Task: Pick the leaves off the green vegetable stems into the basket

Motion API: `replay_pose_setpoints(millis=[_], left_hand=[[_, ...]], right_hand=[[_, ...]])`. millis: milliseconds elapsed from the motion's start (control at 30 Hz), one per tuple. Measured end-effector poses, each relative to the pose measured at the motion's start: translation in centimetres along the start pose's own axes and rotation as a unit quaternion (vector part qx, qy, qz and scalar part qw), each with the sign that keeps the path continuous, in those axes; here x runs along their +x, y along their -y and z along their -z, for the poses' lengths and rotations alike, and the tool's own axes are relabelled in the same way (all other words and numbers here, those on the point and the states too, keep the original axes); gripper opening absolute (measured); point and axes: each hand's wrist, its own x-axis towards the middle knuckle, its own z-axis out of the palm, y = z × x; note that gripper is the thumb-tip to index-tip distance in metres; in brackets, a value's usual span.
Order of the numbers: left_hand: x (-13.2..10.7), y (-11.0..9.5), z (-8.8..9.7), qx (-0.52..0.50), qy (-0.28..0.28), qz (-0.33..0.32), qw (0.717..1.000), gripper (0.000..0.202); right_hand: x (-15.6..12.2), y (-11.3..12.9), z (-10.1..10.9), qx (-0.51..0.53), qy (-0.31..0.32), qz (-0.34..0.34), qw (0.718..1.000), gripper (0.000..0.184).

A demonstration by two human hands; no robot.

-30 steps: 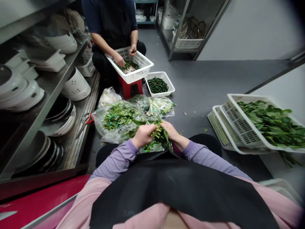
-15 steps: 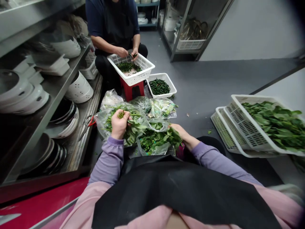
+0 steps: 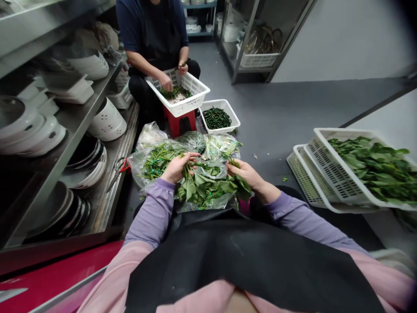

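My left hand (image 3: 177, 168) holds leafy green stems (image 3: 189, 184) between thumb and fingers, their leaves hanging down over an open plastic bag of greens. My right hand (image 3: 244, 174) is closed on another bunch of leafy greens (image 3: 239, 186), a little to the right and at about the same height. Beneath both hands lies the clear bag (image 3: 224, 202) with green leaves in it. Left of it, a second clear bag (image 3: 138, 167) holds cut green stems (image 3: 159, 161).
Opposite, a co-worker (image 3: 156, 39) works over a white basket (image 3: 192, 102) on a red stool (image 3: 177, 124). A basket of green chillies (image 3: 217, 118) stands beside it. Stacked baskets with leaves (image 3: 374, 169) stand right. Scissors (image 3: 116, 171) lie on the left shelf, which holds dishes.
My left hand has moved right and opened its fingers somewhat, with the stems now between the hands. My right hand has turned slightly inward. The co-worker's hand has reached down into the basket.
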Motion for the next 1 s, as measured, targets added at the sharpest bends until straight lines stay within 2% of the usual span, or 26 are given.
replay_pose_setpoints(millis=[133, 200, 267, 333, 400, 467, 600, 733, 833, 900, 1000], left_hand=[[0.2, 0.9, -2.2, -0.034, 0.08, 0.041, 0.995, 0.042], [0.4, 1.6, -3.2, -0.05, 0.076, 0.051, 0.995, 0.04], [0.7, 2.3, -3.9, -0.062, 0.053, 0.047, 0.996, 0.036], [0.8, 2.7, -4.3, -0.072, 0.043, 0.039, 0.996, 0.034], [0.7, 2.7, -4.1, -0.076, 0.063, 0.046, 0.994, 0.034], [0.6, 2.6, -3.7, -0.064, 0.076, 0.061, 0.993, 0.036], [0.3, 2.1, -3.0, 0.001, 0.065, 0.067, 0.996, 0.036], [0.1, 1.6, -2.8, 0.048, 0.097, 0.048, 0.993, 0.041], [-0.1, 1.3, -2.8, 0.04, 0.136, 0.055, 0.988, 0.04], [-0.1, 1.3, -2.8, 0.029, 0.136, 0.054, 0.989, 0.036], [-0.1, 1.3, -3.0, 0.031, 0.127, 0.047, 0.99, 0.033]], right_hand=[[1.1, 2.0, -1.7, -0.142, -0.03, 0.062, 0.987, 0.027], [1.8, 2.2, -3.1, -0.189, -0.043, 0.084, 0.977, 0.027], [2.4, 1.9, -4.3, -0.194, -0.047, 0.087, 0.976, 0.028], [3.0, 1.3, -4.9, -0.173, -0.047, 0.073, 0.981, 0.027], [3.4, 0.5, -4.9, -0.138, -0.039, 0.04, 0.989, 0.024], [3.4, -0.1, -4.3, -0.088, -0.007, -0.008, 0.996, 0.026], [3.1, -0.6, -3.2, 0.009, 0.07, -0.093, 0.993, 0.033], [3.1, -0.3, -2.4, 0.065, 0.1, -0.123, 0.985, 0.029], [3.1, -0.2, -2.0, 0.091, 0.146, -0.154, 0.973, 0.028], [3.0, -0.5, -2.0, 0.105, 0.162, -0.155, 0.969, 0.029], [2.7, -1.2, -2.3, 0.12, 0.154, -0.149, 0.969, 0.032]])
